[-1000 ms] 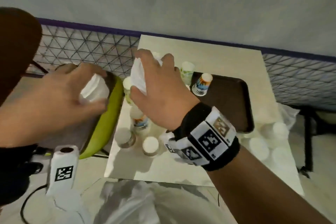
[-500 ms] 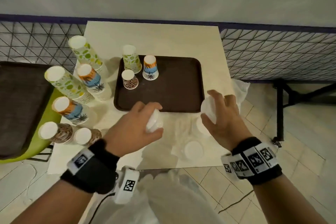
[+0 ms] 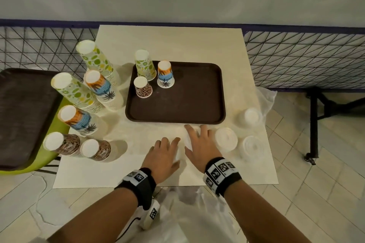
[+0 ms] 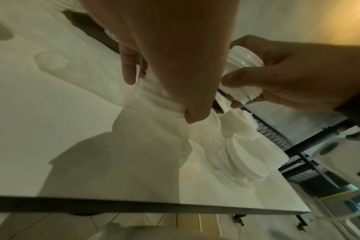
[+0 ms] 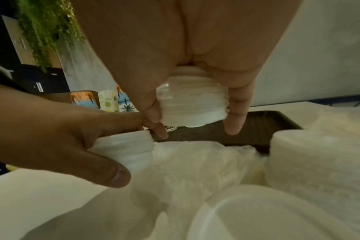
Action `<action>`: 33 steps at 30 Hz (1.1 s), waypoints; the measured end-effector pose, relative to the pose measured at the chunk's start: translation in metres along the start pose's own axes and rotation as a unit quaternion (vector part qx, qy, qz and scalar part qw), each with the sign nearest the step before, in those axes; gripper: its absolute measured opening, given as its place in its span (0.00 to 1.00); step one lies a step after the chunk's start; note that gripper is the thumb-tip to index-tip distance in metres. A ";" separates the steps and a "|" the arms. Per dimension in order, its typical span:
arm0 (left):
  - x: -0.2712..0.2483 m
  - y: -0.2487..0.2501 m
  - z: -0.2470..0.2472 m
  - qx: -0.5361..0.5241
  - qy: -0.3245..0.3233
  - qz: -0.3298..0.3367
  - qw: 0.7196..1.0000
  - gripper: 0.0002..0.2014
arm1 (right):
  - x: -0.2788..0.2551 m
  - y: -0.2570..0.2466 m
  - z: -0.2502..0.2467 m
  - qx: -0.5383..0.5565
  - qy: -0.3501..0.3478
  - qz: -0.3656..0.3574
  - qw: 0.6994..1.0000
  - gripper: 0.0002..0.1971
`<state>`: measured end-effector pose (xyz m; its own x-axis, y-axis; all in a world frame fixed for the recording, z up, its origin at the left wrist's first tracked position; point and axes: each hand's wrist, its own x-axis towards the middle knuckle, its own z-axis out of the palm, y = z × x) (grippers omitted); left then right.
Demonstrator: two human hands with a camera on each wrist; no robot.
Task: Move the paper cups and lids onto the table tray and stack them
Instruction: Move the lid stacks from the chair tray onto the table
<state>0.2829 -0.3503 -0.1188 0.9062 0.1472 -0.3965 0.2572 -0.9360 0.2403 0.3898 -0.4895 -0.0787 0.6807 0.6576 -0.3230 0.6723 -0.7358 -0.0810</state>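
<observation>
A dark brown tray (image 3: 187, 100) lies on the white table (image 3: 177, 43), with three upturned paper cups (image 3: 145, 66) in its far left corner. Several taller cup stacks (image 3: 98, 87) stand on the table left of the tray. My left hand (image 3: 171, 144) grips a short stack of white lids (image 5: 125, 151) just before the tray's front edge. Close beside it, my right hand (image 3: 194, 134) grips another lid stack (image 5: 192, 105) from above. More lid stacks (image 3: 226, 139) sit at the table's front right.
A second dark tray (image 3: 23, 112) rests on a green chair at the left. Crumpled clear plastic (image 5: 195, 162) lies on the table under the lids, and a plastic bag (image 3: 187, 213) hangs below the front edge. Wire mesh fencing (image 3: 306, 59) runs behind the table.
The view swung from the chair at the left back to the table. Both hands, each with its lid stack, came down and closer together in front of the tray.
</observation>
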 end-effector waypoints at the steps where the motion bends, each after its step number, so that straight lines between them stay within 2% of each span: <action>1: 0.000 -0.001 0.003 0.004 -0.002 -0.004 1.000 0.39 | 0.006 -0.003 0.004 -0.012 -0.006 0.002 1.000 0.37; 5: 0.003 -0.004 0.009 0.009 -0.010 -0.011 1.000 0.39 | 0.023 -0.007 0.014 -0.011 -0.019 0.031 0.999 0.37; 11: 0.004 -0.012 0.017 0.017 -0.021 -0.024 0.999 0.37 | 0.032 -0.007 0.024 -0.023 -0.049 0.035 0.998 0.38; 17: -0.001 -0.015 0.024 0.010 -0.005 -0.024 1.000 0.42 | 0.033 -0.004 0.031 -0.023 -0.052 0.032 0.998 0.37; 25: 0.000 -0.012 0.021 -0.005 -0.004 -0.011 1.000 0.43 | 0.034 -0.005 0.043 -0.014 -0.054 0.035 0.998 0.45; 33: 0.001 -0.015 0.016 -0.054 -0.005 -0.017 0.998 0.46 | 0.032 -0.005 0.034 0.007 -0.050 0.031 0.998 0.45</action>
<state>0.2746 -0.3415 -0.1372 0.8931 0.1745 -0.4145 0.3231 -0.8901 0.3214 0.3983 -0.4699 -0.1209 0.6886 0.5911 -0.4199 0.6244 -0.7779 -0.0710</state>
